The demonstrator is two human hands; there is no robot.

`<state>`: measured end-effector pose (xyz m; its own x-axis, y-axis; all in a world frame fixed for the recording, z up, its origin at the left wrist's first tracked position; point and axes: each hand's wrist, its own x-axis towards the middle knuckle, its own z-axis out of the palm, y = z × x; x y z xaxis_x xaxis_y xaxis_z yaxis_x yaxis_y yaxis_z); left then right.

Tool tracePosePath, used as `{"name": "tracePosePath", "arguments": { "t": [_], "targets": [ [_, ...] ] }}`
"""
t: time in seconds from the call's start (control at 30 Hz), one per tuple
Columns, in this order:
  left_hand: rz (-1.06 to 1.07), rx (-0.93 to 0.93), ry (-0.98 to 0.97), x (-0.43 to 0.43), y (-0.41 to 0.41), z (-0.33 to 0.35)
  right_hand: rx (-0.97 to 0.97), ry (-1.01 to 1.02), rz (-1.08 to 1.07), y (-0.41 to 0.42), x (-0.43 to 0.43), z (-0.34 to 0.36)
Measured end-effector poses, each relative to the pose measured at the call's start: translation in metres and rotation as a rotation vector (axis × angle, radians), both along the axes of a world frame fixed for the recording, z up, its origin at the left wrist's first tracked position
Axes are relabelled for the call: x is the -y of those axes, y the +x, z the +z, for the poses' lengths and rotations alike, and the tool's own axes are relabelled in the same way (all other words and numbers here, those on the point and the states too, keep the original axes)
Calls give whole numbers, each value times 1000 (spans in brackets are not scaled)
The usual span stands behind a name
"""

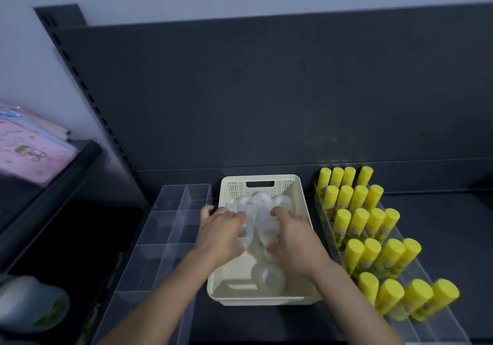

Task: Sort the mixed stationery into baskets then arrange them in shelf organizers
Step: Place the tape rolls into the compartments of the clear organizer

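On a dark shelf [440, 224], filled glue-stick organizer [373, 238] right of the fingers, clear organizer [170, 232] left of them lying empty. Between, in the cream basket [260, 295], left hand [221, 234] and right hand [292, 240] curling around tape rolls [257, 215], gathering them.

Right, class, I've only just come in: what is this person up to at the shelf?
A person is reaching both hands into a cream basket on a dark shelf. The left hand and right hand are gathering clear tape rolls from the pile inside. To the left stands an empty clear divided organizer. To the right, another clear organizer already holds rows of yellow-capped glue sticks, so the tape looks next for shelving.
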<state>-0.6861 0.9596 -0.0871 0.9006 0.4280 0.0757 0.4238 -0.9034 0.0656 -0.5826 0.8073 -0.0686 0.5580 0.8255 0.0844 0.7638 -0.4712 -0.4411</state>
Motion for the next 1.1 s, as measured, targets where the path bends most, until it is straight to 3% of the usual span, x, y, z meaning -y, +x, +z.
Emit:
{"name": "tracePosePath", "arguments": {
  "t": [0.1, 0.23, 0.4, 0.53, 0.83, 1.1],
  "targets": [
    [-13, 130, -57, -3, -5, 4, -13, -23, -1, -4, 3, 3],
    [-44, 228, -171, -9, -6, 12, 84, -197, -5, -4, 3, 2],
    [-123, 283, -318, -15, -10, 14, 158, -318, 14, -7, -3, 3],
    [-55, 343, -451, -23, -19, 25, 174, -372, 28, -8, -5, 1],
    [-18, 361, -503, -59, -44, 50, 257, -407, 17, -14, -16, 1],
    [42, 362, -487, -82, -59, 53, 25, -102, 77, -27, -59, 38]
  ]
}}
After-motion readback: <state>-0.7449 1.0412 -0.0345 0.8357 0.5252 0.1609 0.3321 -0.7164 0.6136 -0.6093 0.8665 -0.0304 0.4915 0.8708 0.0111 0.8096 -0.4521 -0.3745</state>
